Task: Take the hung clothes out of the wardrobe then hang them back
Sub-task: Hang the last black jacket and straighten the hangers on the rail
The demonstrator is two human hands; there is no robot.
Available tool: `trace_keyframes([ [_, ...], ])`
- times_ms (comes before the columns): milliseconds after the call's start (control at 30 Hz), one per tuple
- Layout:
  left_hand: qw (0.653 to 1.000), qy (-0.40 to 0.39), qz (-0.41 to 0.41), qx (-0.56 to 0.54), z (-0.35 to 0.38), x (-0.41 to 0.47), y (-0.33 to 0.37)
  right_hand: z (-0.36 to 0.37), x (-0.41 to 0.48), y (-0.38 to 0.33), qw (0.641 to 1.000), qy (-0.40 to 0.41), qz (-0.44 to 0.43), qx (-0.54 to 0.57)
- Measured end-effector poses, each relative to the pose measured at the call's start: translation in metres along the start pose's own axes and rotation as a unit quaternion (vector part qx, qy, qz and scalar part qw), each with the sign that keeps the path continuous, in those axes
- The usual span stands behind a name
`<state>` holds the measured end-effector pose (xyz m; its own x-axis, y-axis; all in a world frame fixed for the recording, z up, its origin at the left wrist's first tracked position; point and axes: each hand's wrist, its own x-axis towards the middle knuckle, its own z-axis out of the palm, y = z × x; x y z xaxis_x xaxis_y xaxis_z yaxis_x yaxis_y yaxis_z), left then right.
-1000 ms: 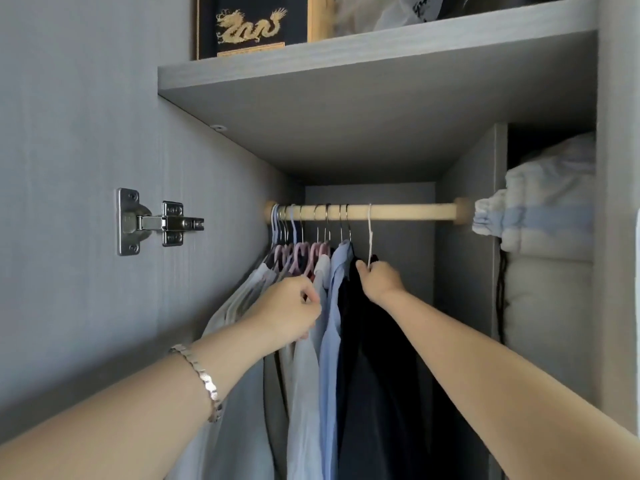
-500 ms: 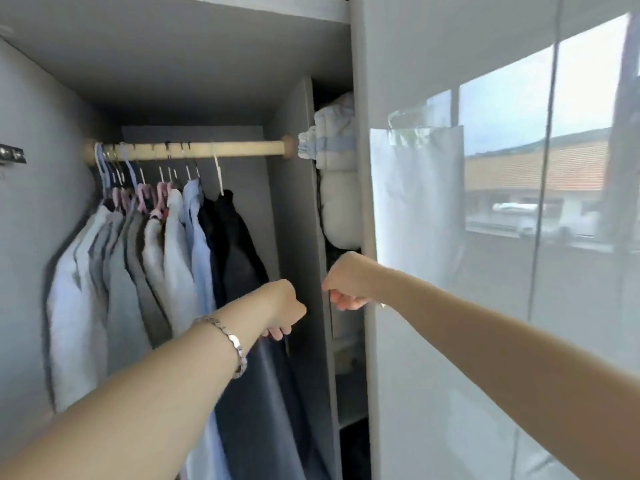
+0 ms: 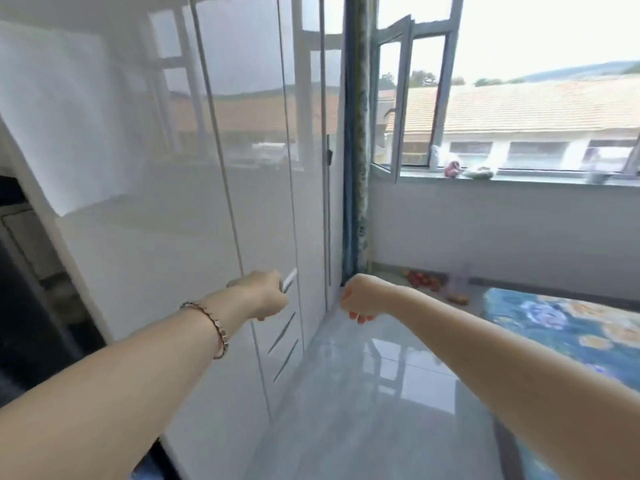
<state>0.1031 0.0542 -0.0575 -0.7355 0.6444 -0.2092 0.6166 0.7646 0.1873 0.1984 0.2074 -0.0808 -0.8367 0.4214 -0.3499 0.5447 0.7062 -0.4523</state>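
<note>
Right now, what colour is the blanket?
The blanket is blue with orange flowers; head view.

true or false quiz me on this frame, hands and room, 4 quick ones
1. A bracelet sits on the left wrist. True.
2. The right hand grips a hanger. False: its fingers are curled, but nothing shows in them.
3. A window pane stands swung open. True.
4. Shirts hang on a rail in view. False: no hung clothes show; glossy white wardrobe doors fill the left side.
</note>
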Motion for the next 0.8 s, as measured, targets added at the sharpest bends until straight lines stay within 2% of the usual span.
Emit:
trace_keyframes([
  [100,0.997,-0.020,0.071,-0.009,0.037,-0.016,0.073,0.007,-0.052,0.084,0.998,0.036,0.057,0.017],
  [200,0.988,-0.047,0.146,-0.015,0.083,-0.040,0.140,0.025,-0.110,0.154,0.990,0.035,0.137,0.028],
  [267,0.981,-0.064,0.183,-0.016,0.116,-0.059,0.179,0.041,-0.151,0.194,0.980,0.038,0.190,0.034],
  [400,0.959,-0.093,0.266,-0.014,0.177,-0.103,0.244,0.079,-0.241,0.262,0.955,0.095,0.271,0.076],
  [533,0.918,-0.136,0.371,0.017,0.224,-0.156,0.302,0.124,-0.334,0.305,0.912,0.112,0.363,0.154],
  [800,0.821,-0.211,0.523,0.094,0.286,-0.265,0.383,0.189,-0.497,0.332,0.815,0.180,0.518,0.189],
])
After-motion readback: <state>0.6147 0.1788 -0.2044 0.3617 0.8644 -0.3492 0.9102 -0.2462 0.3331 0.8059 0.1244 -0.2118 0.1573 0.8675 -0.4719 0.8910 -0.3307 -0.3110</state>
